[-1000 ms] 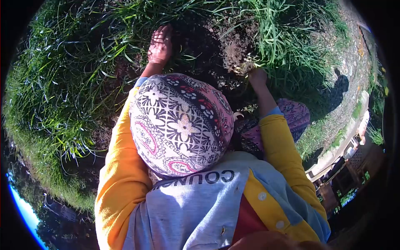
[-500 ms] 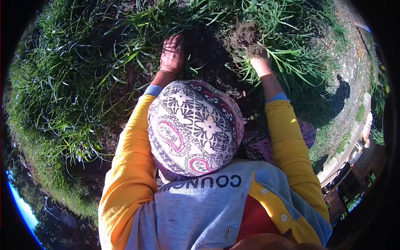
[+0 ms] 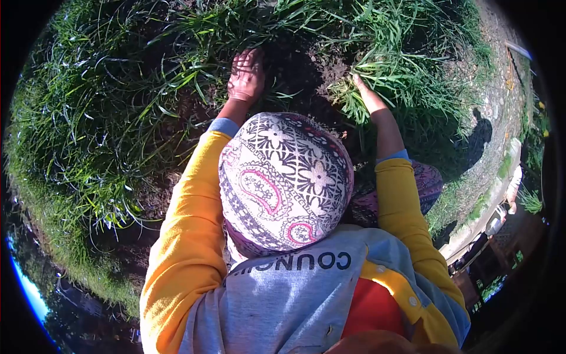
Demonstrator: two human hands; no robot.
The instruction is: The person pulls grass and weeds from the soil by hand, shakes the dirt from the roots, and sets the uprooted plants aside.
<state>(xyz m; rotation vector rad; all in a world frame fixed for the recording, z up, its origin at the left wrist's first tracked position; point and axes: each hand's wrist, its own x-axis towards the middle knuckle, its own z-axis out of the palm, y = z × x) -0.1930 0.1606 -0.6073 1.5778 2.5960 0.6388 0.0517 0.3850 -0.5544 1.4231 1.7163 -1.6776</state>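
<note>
Left hand [image 3: 246, 76]: upper centre, palm down by dark soil [image 3: 295, 74], fingers extended.
Right hand [image 3: 367, 94]: against grass clump [image 3: 349, 101], grip cannot be told.
Grass clump: right of soil, upper frame.

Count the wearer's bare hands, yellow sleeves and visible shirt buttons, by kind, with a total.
Bare hands: 2 (left hand, right hand)
Yellow sleeves: 2 (left sleeve, right sleeve)
Shirt buttons: 2 (upper button, lower button)
Total: 6
</note>
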